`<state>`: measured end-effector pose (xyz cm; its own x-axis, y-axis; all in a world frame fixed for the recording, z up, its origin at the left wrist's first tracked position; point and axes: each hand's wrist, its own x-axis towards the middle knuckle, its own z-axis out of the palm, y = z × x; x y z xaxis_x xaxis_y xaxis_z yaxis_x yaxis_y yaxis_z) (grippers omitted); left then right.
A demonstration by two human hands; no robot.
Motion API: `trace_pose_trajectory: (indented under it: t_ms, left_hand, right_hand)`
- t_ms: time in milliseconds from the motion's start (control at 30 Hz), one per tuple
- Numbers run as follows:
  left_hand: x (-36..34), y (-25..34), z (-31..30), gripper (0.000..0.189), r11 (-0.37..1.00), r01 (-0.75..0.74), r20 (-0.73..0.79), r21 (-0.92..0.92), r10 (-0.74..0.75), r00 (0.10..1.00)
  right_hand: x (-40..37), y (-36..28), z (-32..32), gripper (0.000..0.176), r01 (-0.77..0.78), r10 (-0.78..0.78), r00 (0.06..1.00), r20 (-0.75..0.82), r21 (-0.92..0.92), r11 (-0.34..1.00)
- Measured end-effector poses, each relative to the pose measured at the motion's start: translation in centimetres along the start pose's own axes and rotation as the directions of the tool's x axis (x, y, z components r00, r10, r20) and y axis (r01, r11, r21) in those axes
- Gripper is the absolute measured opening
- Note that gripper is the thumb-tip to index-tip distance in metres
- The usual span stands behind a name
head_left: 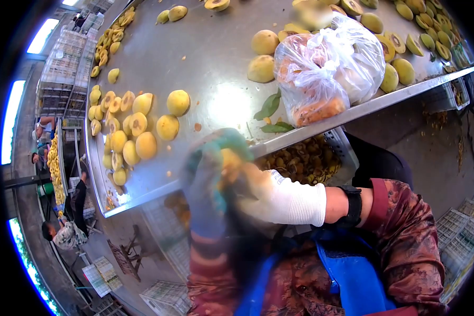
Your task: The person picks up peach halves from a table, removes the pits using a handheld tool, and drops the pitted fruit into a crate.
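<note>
Over the table's near edge, my left hand, in a blue and green glove, is closed around a yellow fruit. Touching or very near the same fruit is my right hand in a white glove; its fingers are smeared by motion. The metal table bears whole and halved yellow fruits on the left. Green leaves lie near the front edge, beside a clear plastic bag with orange and white contents.
Below the table edge, a crate holds cut fruit pieces. More fruits lie at the table's right. Stacked crates stand at the far left. A person is near another fruit-covered table. More crates are at lower right.
</note>
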<state>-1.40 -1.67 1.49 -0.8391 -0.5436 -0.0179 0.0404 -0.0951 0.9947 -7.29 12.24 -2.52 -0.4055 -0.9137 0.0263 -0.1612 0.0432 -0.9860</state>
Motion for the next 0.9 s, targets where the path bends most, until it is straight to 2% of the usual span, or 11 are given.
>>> trace_pose_trajectory:
  t_ms: [33,100,200,300,400,500,567,700,733,833,900]
  left_hand:
    - [0.1,0.3,-0.1,0.036,0.997,0.065,0.028,-0.035,-0.064,0.998]
    - [0.5,0.8,-0.3,0.035,0.984,0.164,0.105,-0.072,-0.156,0.982]
    - [1.0,1.5,-0.6,0.035,0.965,0.255,0.203,-0.063,-0.238,0.95]
    - [1.2,1.6,-1.1,0.036,0.947,0.322,0.252,-0.015,-0.308,0.917]
    - [1.6,1.2,-1.4,0.034,0.943,0.333,0.337,0.0,-0.314,0.888]
    - [1.3,1.5,-0.9,0.026,0.948,0.315,0.357,-0.04,-0.281,0.891]
    - [1.4,1.6,-1.0,0.026,0.949,0.316,0.374,0.001,-0.294,0.88]
    - [0.9,0.9,-0.9,0.027,0.967,0.246,0.367,-0.064,-0.207,0.907]
    - [1.3,0.4,-1.7,0.03,0.968,0.238,0.425,-0.08,-0.183,0.887]
    - [1.3,-0.6,-2.4,0.026,0.993,0.105,0.48,-0.056,-0.066,0.875]
    - [0.8,-0.1,-1.8,0.025,0.981,0.193,0.382,0.029,-0.189,0.904]
  right_hand:
    - [0.1,-1.4,-0.8,0.052,-0.137,0.13,0.988,0.078,0.096,0.986]
    - [0.5,-4.2,-2.4,0.052,-0.414,0.351,0.899,0.263,0.243,0.877]
    - [0.6,-4.6,-2.9,0.054,-0.515,0.422,0.837,0.347,0.244,0.822]
    - [-0.2,-3.2,-1.8,0.054,-0.455,0.383,0.874,0.298,0.229,0.861]
    - [0.4,-4.9,-2.9,0.051,-0.626,0.451,0.765,0.459,0.368,0.687]
    - [0.1,-4.8,-2.8,0.05,-0.597,0.467,0.782,0.413,0.282,0.751]
    - [0.4,-5.7,-3.4,0.041,-0.633,0.448,0.759,0.472,0.377,0.676]
    - [0.2,-5.1,-3.2,0.022,-0.719,0.4,0.687,0.607,0.486,0.497]
    - [0.1,-4.9,-3.3,0.017,-0.711,0.353,0.696,0.626,0.529,0.463]
    - [0.1,-4.9,-3.1,0.017,-0.692,0.366,0.705,0.607,0.474,0.545]
    - [-0.1,-5.7,-3.4,0.017,-0.668,0.443,0.73,0.521,0.405,0.625]
